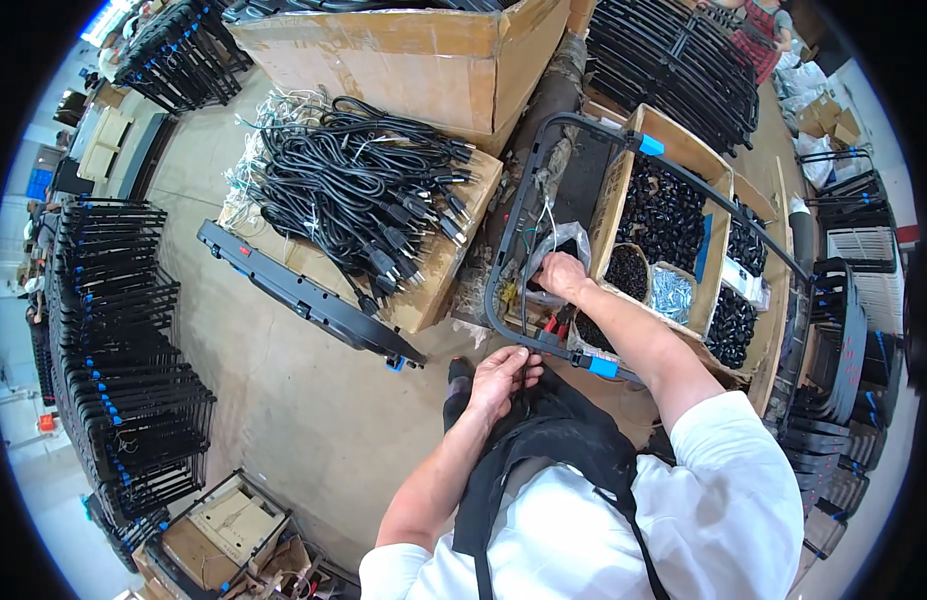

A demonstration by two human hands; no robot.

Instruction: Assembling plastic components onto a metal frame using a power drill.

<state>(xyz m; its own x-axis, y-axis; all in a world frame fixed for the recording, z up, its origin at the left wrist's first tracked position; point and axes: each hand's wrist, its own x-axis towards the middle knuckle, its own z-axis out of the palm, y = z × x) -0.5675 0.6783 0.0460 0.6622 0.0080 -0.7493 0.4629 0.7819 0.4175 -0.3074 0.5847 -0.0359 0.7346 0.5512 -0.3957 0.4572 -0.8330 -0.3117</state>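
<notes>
A black tubular frame [504, 235] with bright blue clips [604, 368] lies across the bench in front of me. My left hand [502, 382] is closed in a pinch just below the frame's near corner; what its fingers hold is hidden. Inside the frame's loop, my right hand [562, 275] has its fingers curled down at a clear plastic bag [574, 240] with something dark in it. I cannot make out what those fingertips grip. Close to the right hand, thin white and green wires show. Red-handled pliers [554, 328] lie near the frame's lower bar.
Right of the frame, a divided wooden box [719, 172] holds black plastic parts and silver screws [672, 293]. Black power cords [354, 180] are heaped on cardboard to the left, beside a long black housing [304, 290]. Stacked frames [134, 360] line the far left. A large carton [384, 70] stands behind.
</notes>
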